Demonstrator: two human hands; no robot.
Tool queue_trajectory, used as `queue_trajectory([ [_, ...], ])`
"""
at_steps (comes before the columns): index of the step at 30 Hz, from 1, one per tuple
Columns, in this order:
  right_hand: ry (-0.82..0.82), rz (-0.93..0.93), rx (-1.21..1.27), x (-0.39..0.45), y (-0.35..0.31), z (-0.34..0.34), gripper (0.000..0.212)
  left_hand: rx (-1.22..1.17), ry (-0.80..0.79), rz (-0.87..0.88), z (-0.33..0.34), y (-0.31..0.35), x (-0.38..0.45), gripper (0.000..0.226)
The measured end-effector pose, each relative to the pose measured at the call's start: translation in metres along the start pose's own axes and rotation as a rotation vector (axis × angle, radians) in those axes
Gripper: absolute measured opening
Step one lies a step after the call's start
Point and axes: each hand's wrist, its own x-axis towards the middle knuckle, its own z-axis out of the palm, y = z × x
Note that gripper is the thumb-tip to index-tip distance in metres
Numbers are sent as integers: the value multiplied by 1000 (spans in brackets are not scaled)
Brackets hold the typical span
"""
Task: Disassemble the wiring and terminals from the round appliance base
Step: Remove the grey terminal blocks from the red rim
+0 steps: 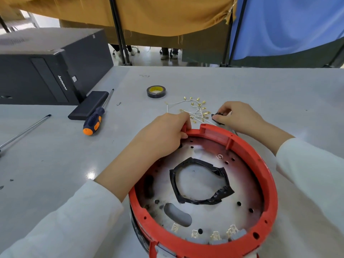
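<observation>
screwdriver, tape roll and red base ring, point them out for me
screwdriver (pixel 94 121), head view, on its handle
tape roll (pixel 156 91), head view, on its top face
red base ring (pixel 268 183), head view, on its right rim

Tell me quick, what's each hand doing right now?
Left hand: grips the far rim of the round red plastic appliance base.
Right hand: pinches a small black part.

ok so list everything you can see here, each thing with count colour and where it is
round base: 1, red rim, near centre of table
black tape ring: 1, inside base
wires with terminals: 1 bundle, white and brass, behind base
tape roll: 1, black and yellow, mid table
screwdriver: 1, blue and orange handle, left of base
flat black box: 1, under screwdriver shaft
computer case: 1, black, far left
metal rod: 1, left edge
left hand: grips base rim
right hand: pinches small black part
</observation>
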Motion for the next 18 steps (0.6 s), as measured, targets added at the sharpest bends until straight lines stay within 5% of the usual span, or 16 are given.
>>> queue_trajectory([
  [7,-5,5,-38,-1,1,5,34,-15,-3,5,1,-2,1,18],
  [11,49,-48,118,-17,-3,-21,24,-37,-34,-16,-2,0,-1,19],
  [18,-249,-82,31,-77,-33,-51,36,-31,-29,-118,-8,2,-12,22],
])
